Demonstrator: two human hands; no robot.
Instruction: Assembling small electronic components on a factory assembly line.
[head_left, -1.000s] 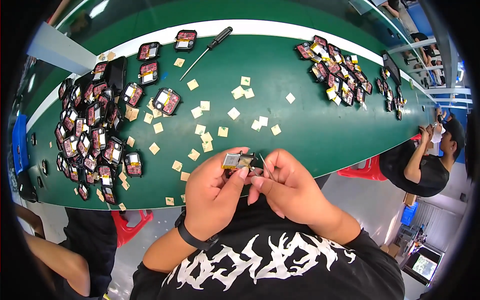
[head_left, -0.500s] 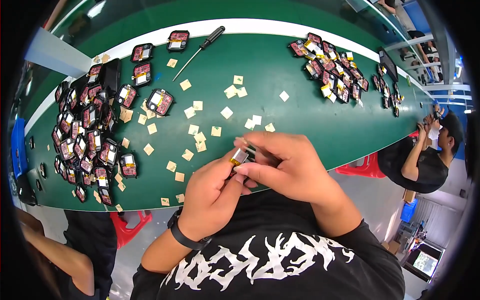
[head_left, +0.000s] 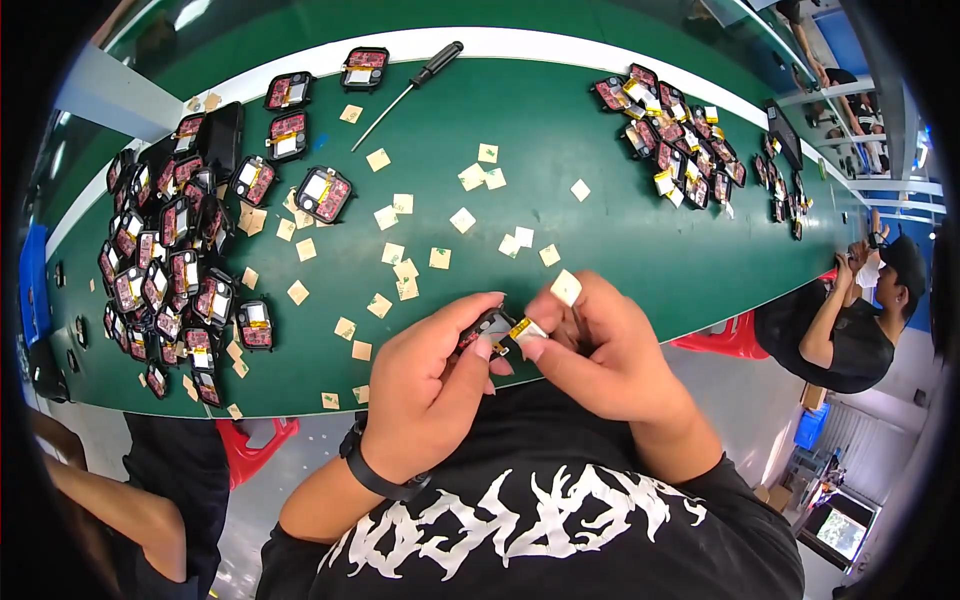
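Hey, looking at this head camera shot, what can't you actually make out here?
Head view only:
- Small black module with a yellow tab: mostly hidden by the left hand and right hand.
- Pale square sticker on the right fingers: its underside is hidden.
- Red-and-black modules at the far right: too small and bent by the rim.

Matt green table top [head_left: 560, 120], pale paper squares [head_left: 462, 220]

The hands [head_left: 520, 365] are covering most of the small black part [head_left: 490, 328], hiding its shape.
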